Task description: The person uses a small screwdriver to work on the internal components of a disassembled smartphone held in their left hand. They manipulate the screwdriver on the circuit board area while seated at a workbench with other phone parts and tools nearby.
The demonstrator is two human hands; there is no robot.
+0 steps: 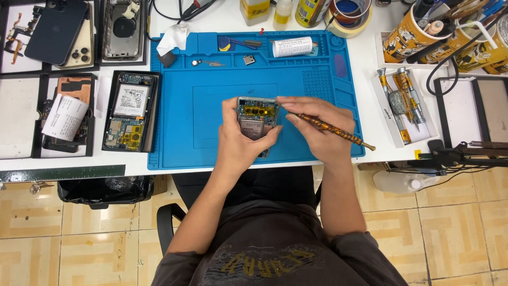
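The blue repair mat [211, 132] covers the middle of the white bench, its near edge running along the bench front just above the person's lap; most of its flat centre lies bare on both sides of the hands, while its far rim holds a small white roll [292, 46] and a few tiny parts. One opened phone [257, 123] with its back off sits near the mat's middle, towards the near edge. The left hand [241, 139] wraps it from below, fingers curled up the left side and thumb across the lower right. The right hand [317, 130] is closed around one orange-patterned screwdriver [330, 127], its fingertips touching the phone's upper right corner. Left of the mat, a second opened phone [129, 111] lies in a black tray. To the right, three screwdrivers [402, 98] rest in a white tray.
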